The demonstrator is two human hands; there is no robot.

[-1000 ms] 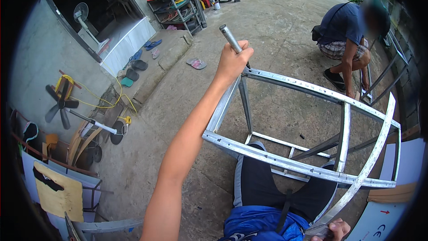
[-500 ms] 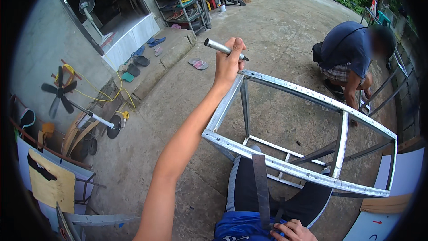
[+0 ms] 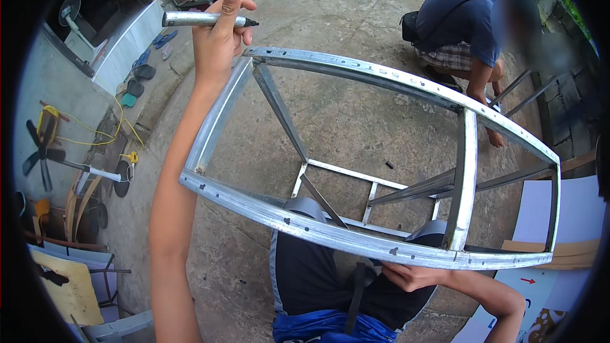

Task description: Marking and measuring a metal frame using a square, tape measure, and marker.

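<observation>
My left hand (image 3: 218, 41) is closed around a silver marker (image 3: 197, 20), its black tip bare and pointing right. The hand is beside the far left corner of a welded metal frame (image 3: 286, 217), and its forearm runs along the frame's left end. My right hand (image 3: 410, 275) is bent under the near rail, fingers curled and partly hidden. A dark flat metal bar (image 3: 324, 201) slants below the frame's top and passes behind the near rail toward that hand; the grip on it is partly hidden. Dark marks dot the rails.
Another person (image 3: 454, 25) crouches beyond the frame at the right, hands low near metal pieces. A small black cylinder (image 3: 389, 164) lies on the concrete. At left are a fan (image 3: 44, 151), yellow cord (image 3: 117, 128) and slippers (image 3: 145, 72). White panels (image 3: 562, 206) lean at right.
The frame appears larger and further left in view. My left hand with the marker appears further up and left. My right hand has moved from my lap up under the near rail, along with the bar.
</observation>
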